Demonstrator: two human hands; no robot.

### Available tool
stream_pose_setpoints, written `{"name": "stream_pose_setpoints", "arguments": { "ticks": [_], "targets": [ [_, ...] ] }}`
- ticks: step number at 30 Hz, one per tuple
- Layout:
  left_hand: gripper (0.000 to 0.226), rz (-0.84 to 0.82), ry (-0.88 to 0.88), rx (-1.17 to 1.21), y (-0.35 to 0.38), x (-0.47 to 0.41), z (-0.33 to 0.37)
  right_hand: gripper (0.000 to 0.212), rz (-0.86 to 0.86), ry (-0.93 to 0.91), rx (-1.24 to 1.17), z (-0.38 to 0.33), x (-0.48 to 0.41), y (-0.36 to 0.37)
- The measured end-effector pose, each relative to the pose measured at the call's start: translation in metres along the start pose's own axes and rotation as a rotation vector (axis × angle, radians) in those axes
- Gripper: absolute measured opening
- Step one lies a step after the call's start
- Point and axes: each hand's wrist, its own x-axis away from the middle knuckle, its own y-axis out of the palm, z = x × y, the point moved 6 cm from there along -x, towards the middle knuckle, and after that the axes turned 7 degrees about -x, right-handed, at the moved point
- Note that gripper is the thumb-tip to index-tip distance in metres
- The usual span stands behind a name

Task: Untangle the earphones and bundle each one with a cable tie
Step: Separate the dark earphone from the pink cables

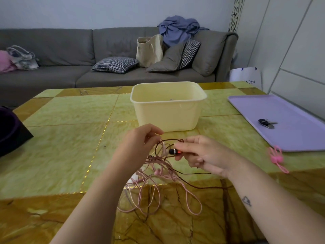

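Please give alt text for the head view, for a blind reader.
The left hand and right hand hold tangled pink and brown earphones over a table; the right hand pinches a black earbud. A cream tub stands behind.

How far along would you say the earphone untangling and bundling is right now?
Done: nothing finished shows; the pink cord and brown cord are knotted together below the hands. In hand: the left hand pinches the brown cord while the right hand holds a dark earbud, apparently working it loose. Left: separating both, coiling them and tying each; the pink cable ties lie unused beside the purple tray.
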Motion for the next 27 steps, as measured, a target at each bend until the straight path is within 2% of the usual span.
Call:
{"name": "stream_pose_setpoints", "arguments": {
  "ticks": [3, 8, 11, 15, 19, 21, 25, 27],
  "targets": [
    [0.018, 0.049, -0.049, -0.025, -0.009, -0.002, -0.010, 0.031, 0.111, -0.028, -0.016, -0.003, 0.000, -0.017],
    [0.016, 0.096, -0.063, -0.007, -0.018, 0.000, -0.015, 0.013, 0.361, -0.090, 0.344, -0.018, 0.012, -0.045],
    [0.010, 0.075, -0.080, -0.049, -0.020, 0.000, -0.020, 0.013, 0.508, -0.139, 0.504, -0.025, 0.018, -0.061],
    [0.015, 0.065, -0.163, -0.124, -0.028, 0.001, -0.027, 0.018, 0.520, -0.129, 0.597, -0.028, 0.024, -0.073],
    [0.016, 0.145, -0.261, -0.165, -0.036, 0.001, -0.037, 0.016, 0.663, -0.208, 0.674, -0.029, 0.026, -0.085],
    [0.021, 0.141, -0.282, -0.117, -0.035, 0.002, -0.038, 0.019, 0.675, -0.211, 0.756, -0.025, 0.022, -0.084],
    [0.031, 0.136, -0.291, 0.051, -0.031, 0.004, -0.033, 0.023, 0.599, -0.059, 0.999, -0.008, 0.011, -0.079],
    [0.034, 0.123, -0.275, 0.111, -0.029, 0.005, -0.030, 0.024, 0.598, 0.013, 1.249, -0.005, 0.010, -0.074]
  ]
}}
